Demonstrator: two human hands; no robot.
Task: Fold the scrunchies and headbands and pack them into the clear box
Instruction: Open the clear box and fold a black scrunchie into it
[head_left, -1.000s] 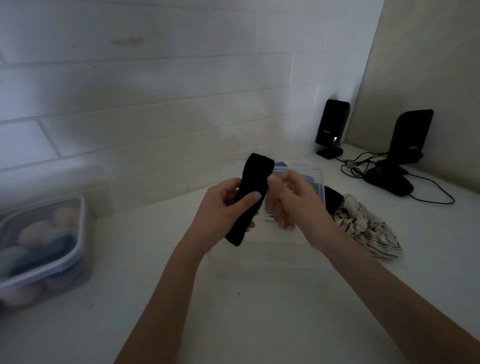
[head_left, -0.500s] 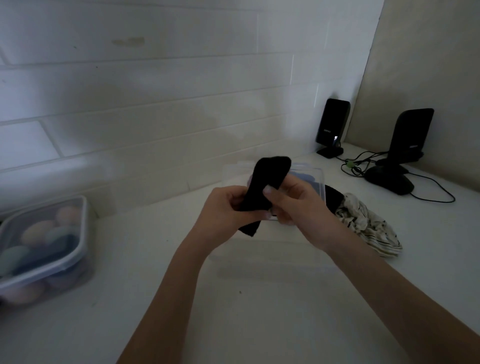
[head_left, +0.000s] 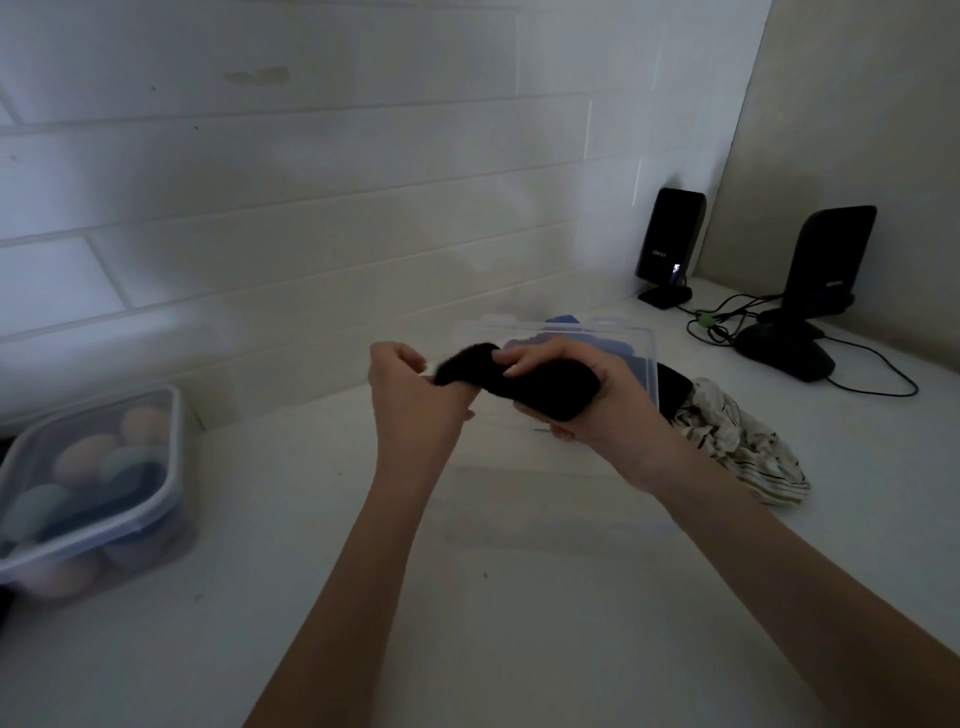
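A black headband (head_left: 540, 382), folded into a short thick bundle, lies across the palm of my right hand (head_left: 597, 405), whose fingers curl round it. My left hand (head_left: 410, 395) pinches the bundle's left end. Both hands hover just above the clear box (head_left: 641, 338) on the white counter. Blue fabric (head_left: 621, 347) shows inside the box at its far side. Right of the box lies a striped cream headband (head_left: 737, 447), with another black piece (head_left: 672, 387) partly under it.
A lidded plastic container (head_left: 88, 488) of pastel sponges stands at the left edge. Two black speakers (head_left: 670, 244) (head_left: 826, 265) with trailing cables (head_left: 727, 327) stand at the back right corner. A tiled wall runs behind the counter.
The black headband was upright and long; now it is folded over into a short bundle lying sideways in my right hand. Both hands have spread apart slightly.
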